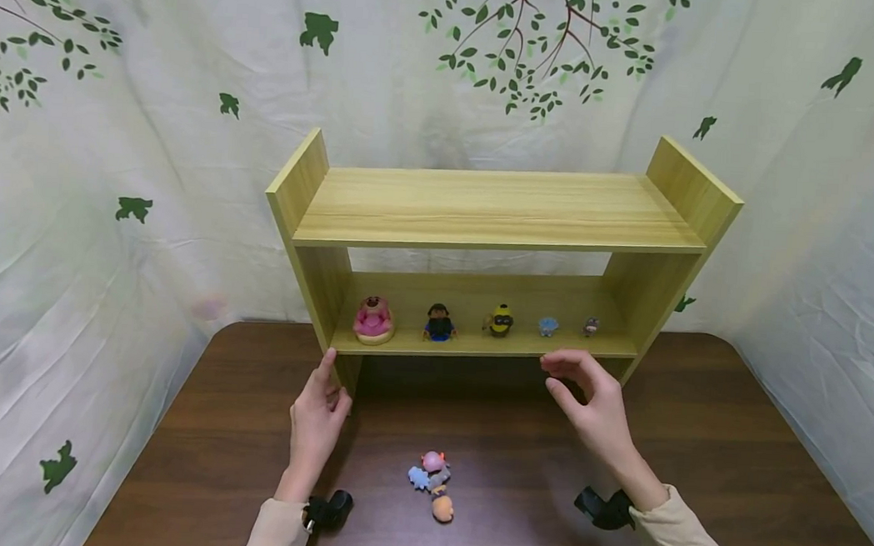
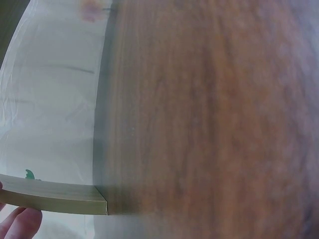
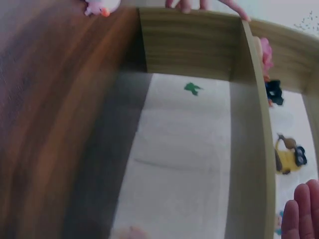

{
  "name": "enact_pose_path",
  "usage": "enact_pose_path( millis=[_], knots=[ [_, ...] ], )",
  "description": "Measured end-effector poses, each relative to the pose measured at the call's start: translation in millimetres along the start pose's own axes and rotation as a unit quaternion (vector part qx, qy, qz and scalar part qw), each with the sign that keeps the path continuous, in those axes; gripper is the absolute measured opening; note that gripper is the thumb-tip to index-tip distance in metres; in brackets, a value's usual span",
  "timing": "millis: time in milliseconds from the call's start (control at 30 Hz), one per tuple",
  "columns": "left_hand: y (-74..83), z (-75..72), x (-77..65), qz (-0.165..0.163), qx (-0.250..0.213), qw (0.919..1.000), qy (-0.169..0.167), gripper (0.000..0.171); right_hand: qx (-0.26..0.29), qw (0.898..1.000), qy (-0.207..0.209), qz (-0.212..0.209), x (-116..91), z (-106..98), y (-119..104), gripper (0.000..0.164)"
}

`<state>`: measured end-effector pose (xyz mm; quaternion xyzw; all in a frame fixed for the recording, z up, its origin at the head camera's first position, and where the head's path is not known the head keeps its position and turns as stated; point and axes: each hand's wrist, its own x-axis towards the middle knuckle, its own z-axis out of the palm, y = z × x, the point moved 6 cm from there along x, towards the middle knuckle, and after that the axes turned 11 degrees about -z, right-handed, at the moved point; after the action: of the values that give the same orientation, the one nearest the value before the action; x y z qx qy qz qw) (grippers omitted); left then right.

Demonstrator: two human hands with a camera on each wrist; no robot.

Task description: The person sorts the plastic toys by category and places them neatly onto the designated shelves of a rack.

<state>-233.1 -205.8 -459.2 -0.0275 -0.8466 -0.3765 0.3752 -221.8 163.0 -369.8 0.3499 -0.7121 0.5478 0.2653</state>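
Observation:
Along the lower board of the wooden shelf (image 1: 501,214) stand several toy figures: a pink bear (image 1: 374,319), a dark-haired figure (image 1: 440,323), a yellow figure (image 1: 500,319), a small blue figure (image 1: 548,326) and a tiny grey-pink figure (image 1: 591,326). My left hand (image 1: 318,424) holds the front edge of the shelf's left side panel (image 2: 55,196), its index finger pointing up to the board's corner. In front of the board's right part hangs my right hand (image 1: 587,399), fingers bent, thumb apart, nothing between them. In the right wrist view its fingertips (image 3: 304,209) are near the blue figure.
On the brown table (image 1: 515,470), between the forearms, lies a cluster of small toys: a pink one (image 1: 433,461), a light blue one (image 1: 419,477), a grey one (image 1: 439,478) and an orange-tan one (image 1: 443,508). A leaf-printed curtain (image 1: 208,209) hangs behind.

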Motion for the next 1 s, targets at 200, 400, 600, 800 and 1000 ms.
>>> enact_pose_path(
  millis=[200, 400, 600, 800, 1000],
  knots=[
    [-0.3, 0.1, -0.2, 0.000, 0.002, 1.0000, -0.001, 0.088, 0.019, 0.999, -0.026, 0.014, -11, 18, 2, 0.031],
    [-0.9, 0.3, -1.0, -0.007, 0.003, 1.0000, -0.005, 0.088, 0.019, 0.998, -0.050, 0.012, -21, 36, 3, 0.032],
    [-1.2, 0.5, -0.7, -0.011, 0.004, 0.9999, -0.004, 0.088, 0.009, 0.997, -0.078, -0.019, -19, 52, -24, 0.029],
    [-0.7, 0.5, -0.7, -0.010, 0.003, 0.9999, -0.004, 0.088, 0.035, 0.992, -0.118, -0.020, -24, 68, -35, 0.028],
    [0.3, 0.6, -0.5, -0.004, 0.003, 1.0000, -0.002, 0.089, 0.052, 0.987, -0.153, -0.022, -34, 83, -36, 0.029]
  ],
)
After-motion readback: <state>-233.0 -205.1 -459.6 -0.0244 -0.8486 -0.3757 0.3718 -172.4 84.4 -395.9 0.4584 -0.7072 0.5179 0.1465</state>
